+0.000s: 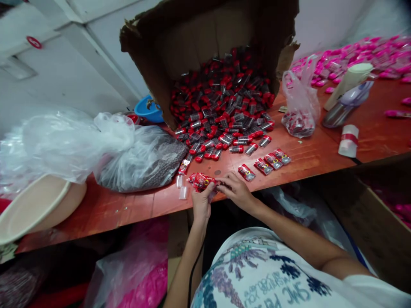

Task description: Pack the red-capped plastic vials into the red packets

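My left hand (202, 201) is closed around a bunch of red printed packets (199, 180) above the table's front edge. Touching the right end of that bunch, my right hand (237, 191) has its fingers pinched together; what sits between them is too small to make out. Beside the bunch on the left lie small clear plastic pieces (183, 193) and a red printed packet (184, 167). To the right several finished-looking red packets (263, 166) rest in a row. Behind my hands a large heap of small clear containers with red caps (221, 115) spills across the tabletop.
A torn cardboard box (195, 38) lies on its side behind the heap. Left are a tied plastic bag (141, 154), a cream basin (41, 209) and a blue bowl (150, 110). Right are a small bag (299, 107), a metal bottle (340, 109), a roll (348, 140) and pink items (356, 60).
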`<state>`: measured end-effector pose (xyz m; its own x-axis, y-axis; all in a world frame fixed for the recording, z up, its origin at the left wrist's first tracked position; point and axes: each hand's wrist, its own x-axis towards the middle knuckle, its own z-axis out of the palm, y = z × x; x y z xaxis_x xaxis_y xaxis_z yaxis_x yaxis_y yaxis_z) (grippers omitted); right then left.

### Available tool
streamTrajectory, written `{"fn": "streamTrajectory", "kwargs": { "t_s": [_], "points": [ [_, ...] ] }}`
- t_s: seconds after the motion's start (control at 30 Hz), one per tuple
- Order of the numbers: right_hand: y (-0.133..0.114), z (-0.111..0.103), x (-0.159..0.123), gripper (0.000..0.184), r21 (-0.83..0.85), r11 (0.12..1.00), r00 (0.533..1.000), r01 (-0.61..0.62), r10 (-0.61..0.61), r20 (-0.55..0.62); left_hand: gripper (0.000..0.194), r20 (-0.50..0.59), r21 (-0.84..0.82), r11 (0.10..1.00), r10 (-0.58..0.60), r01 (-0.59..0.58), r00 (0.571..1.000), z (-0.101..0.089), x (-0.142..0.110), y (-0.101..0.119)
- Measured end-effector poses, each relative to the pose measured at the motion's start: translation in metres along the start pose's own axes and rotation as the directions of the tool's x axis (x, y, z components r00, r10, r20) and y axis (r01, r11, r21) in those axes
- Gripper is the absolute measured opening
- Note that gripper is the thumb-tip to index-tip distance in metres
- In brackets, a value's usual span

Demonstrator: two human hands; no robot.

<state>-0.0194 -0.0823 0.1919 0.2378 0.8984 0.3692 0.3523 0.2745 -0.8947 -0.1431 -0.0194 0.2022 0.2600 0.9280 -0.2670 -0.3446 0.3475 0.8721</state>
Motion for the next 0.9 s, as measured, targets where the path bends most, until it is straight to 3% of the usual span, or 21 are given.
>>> {"fn": "streamTrajectory", "kwargs": {
  "t_s": [0.17, 0.4, 0.57, 0.67, 0.77, 0.9],
  "points": [
    [0.001, 0.005, -0.003, 0.026, 0.080, 0.994, 0.993, -0.072, 0.079, -0.090, 0.030, -0.030, -0.037, 0.998, 0.055, -0.056, 0.998, 0.005, -0.001, -0.002],
    [0.000, 0.005, -0.004, 0.033, 0.234, 0.950, 0.966, -0.207, 0.236, -0.106, 0.023, -0.006, 0.129, 0.986, 0.105, -0.104, 0.994, 0.006, -0.001, 0.006],
    [-0.001, 0.003, 0.001, 0.035, 0.543, 0.778, 0.911, -0.318, 0.409, -0.052, 0.026, 0.083, 0.132, 0.991, 0.006, -0.017, 0.997, 0.002, 0.003, 0.012],
    [0.002, 0.003, 0.001, 0.033, 0.618, 0.696, 0.892, -0.367, 0.453, 0.020, 0.027, 0.125, 0.122, 0.992, 0.002, -0.017, 0.992, 0.001, 0.004, 0.013],
    [0.002, 0.002, -0.001, 0.025, 0.547, 0.766, 0.913, -0.337, 0.408, -0.009, 0.030, 0.146, 0.093, 0.995, 0.024, -0.038, 0.989, 0.002, 0.004, 0.011],
    [-0.001, 0.000, -0.003, 0.019, 0.280, 0.949, 0.971, -0.145, 0.191, -0.146, 0.043, 0.087, 0.017, 0.998, 0.055, -0.057, 0.995, 0.006, 0.004, 0.006]
  ]
}}
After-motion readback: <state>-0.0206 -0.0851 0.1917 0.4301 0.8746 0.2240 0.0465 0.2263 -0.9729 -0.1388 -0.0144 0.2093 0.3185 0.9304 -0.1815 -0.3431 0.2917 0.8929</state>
